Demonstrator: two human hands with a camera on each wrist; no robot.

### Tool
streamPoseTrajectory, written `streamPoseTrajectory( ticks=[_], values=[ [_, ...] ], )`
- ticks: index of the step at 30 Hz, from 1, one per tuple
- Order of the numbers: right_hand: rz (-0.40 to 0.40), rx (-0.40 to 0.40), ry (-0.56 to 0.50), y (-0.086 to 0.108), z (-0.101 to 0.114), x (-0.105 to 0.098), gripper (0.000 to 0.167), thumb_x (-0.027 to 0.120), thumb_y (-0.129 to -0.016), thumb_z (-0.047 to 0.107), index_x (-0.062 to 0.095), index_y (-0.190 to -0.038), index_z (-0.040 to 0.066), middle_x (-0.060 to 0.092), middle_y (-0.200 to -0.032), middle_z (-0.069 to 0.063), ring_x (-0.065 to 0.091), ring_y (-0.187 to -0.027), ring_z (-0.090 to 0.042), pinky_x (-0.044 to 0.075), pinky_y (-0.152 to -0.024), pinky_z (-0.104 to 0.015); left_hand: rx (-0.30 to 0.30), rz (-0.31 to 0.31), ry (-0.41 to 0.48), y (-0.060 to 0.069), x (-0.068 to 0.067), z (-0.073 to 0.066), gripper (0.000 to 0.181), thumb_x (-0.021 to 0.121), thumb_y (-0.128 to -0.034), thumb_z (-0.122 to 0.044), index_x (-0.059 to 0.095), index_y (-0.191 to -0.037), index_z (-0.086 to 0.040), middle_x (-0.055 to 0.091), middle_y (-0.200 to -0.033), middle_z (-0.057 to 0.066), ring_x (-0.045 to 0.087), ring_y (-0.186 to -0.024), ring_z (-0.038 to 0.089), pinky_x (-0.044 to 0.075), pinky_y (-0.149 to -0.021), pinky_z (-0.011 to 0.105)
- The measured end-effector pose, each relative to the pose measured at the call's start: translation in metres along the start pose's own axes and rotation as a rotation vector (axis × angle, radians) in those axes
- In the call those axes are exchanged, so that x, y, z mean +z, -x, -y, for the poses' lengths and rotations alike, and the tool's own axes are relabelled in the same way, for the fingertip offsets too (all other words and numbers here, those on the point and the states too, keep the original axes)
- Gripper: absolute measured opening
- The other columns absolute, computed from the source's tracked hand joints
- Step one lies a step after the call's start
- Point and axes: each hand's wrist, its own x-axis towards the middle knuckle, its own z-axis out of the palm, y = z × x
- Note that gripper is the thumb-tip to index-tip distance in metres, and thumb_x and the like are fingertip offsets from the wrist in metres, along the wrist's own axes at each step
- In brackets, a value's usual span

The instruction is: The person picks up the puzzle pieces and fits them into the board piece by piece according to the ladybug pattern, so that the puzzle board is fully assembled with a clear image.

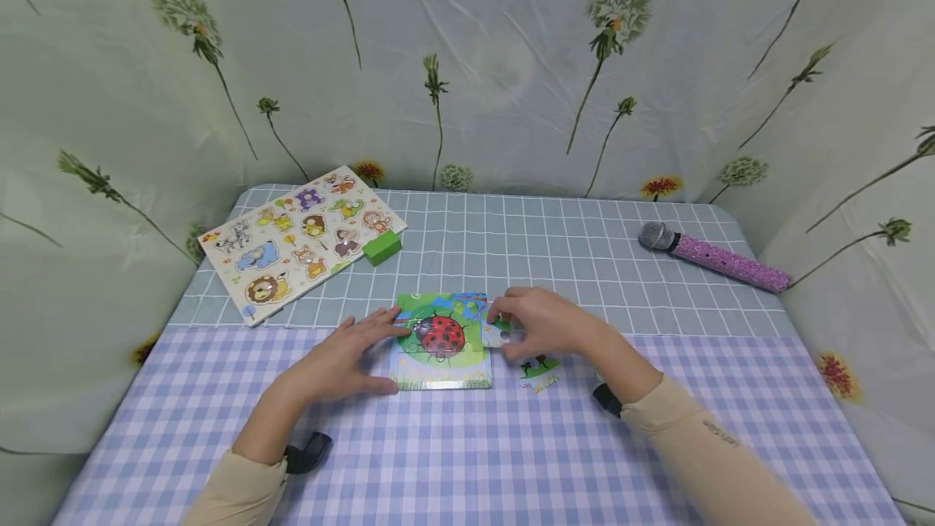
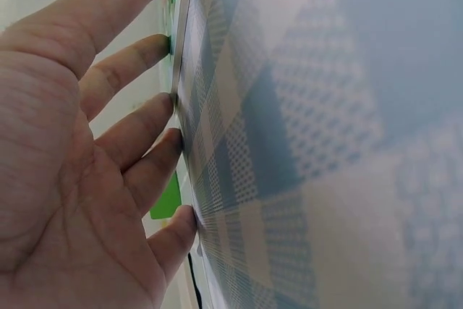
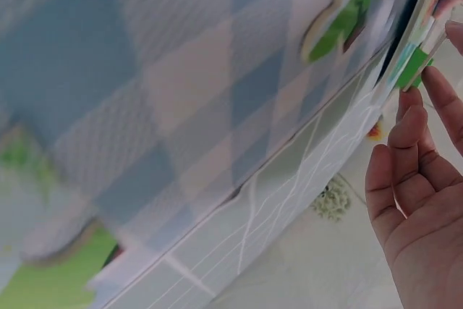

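Pinching a puzzle piece at the ladybug board's right side, the right hand should find it light, stiff, best held by its edges; the left hand, fingers spread, touches the board.

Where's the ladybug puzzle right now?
In the head view, the ladybug puzzle lies near the middle of the table, with the left hand at its left edge and the right hand by its right.
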Motion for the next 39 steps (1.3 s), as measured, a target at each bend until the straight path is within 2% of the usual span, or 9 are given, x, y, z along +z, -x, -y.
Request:
streamPoseTrajectory(
  ticks=[7, 15, 25, 32, 39],
  values=[
    [0.001, -0.026, -0.010, -0.007, 0.010, 0.007, 0.034, 0.080, -0.084, 0.024, 0.076, -0.117, 0.018, 0.068, -0.101, 0.004, 0.062, -0.087, -0.010, 0.052, -0.074, -0.023, -0.002, -0.006, -0.001, 0.001, 0.000, 0.000, 0.079, 0.094, -0.0809, -0.037, 0.061, -0.152, -0.022, 0.037, -0.175, 0.011, 0.034, -0.162, 0.042, 0.019, -0.126, 0.079],
    [0.009, -0.062, 0.013, -0.017, 0.021, 0.012, 0.035, 0.080, -0.082, 0.025, 0.077, -0.117, 0.017, 0.065, -0.095, 0.003, 0.053, -0.082, -0.005, 0.048, -0.074, -0.022, 0.005, -0.014, -0.012, 0.000, 0.000, -0.002, 0.079, 0.094, -0.0809, -0.039, 0.062, -0.151, -0.021, 0.038, -0.174, 0.013, 0.036, -0.161, 0.043, 0.021, -0.125, 0.080],
    [0.009, -0.110, 0.037, -0.032, 0.033, 0.022, 0.037, 0.079, -0.083, 0.027, 0.078, -0.119, 0.017, 0.066, -0.097, 0.004, 0.055, -0.081, -0.007, 0.052, -0.075, -0.023, -0.008, 0.000, -0.021, 0.001, -0.001, -0.002, 0.078, 0.092, -0.0826, -0.041, 0.061, -0.152, -0.024, 0.038, -0.175, 0.011, 0.036, -0.161, 0.043, 0.022, -0.125, 0.079],
    [0.015, -0.121, 0.040, -0.041, 0.040, 0.023, 0.038, 0.079, -0.083, 0.026, 0.078, -0.119, 0.015, 0.066, -0.097, 0.001, 0.053, -0.079, -0.006, 0.048, -0.072, -0.021, -0.023, 0.016, -0.010, 0.001, -0.001, -0.003, 0.079, 0.092, -0.0830, -0.042, 0.060, -0.153, -0.024, 0.036, -0.176, 0.010, 0.033, -0.162, 0.042, 0.019, -0.127, 0.077],
    [0.019, -0.146, 0.015, -0.051, 0.047, 0.024, 0.035, 0.079, -0.084, 0.025, 0.078, -0.118, 0.015, 0.069, -0.095, 0.003, 0.058, -0.080, -0.004, 0.050, -0.076, -0.019, 0.005, 0.020, 0.005, 0.001, -0.003, -0.005, 0.078, 0.091, -0.0843, -0.042, 0.061, -0.153, -0.020, 0.037, -0.174, 0.013, 0.034, -0.161, 0.044, 0.020, -0.125, 0.080]
  ],
)
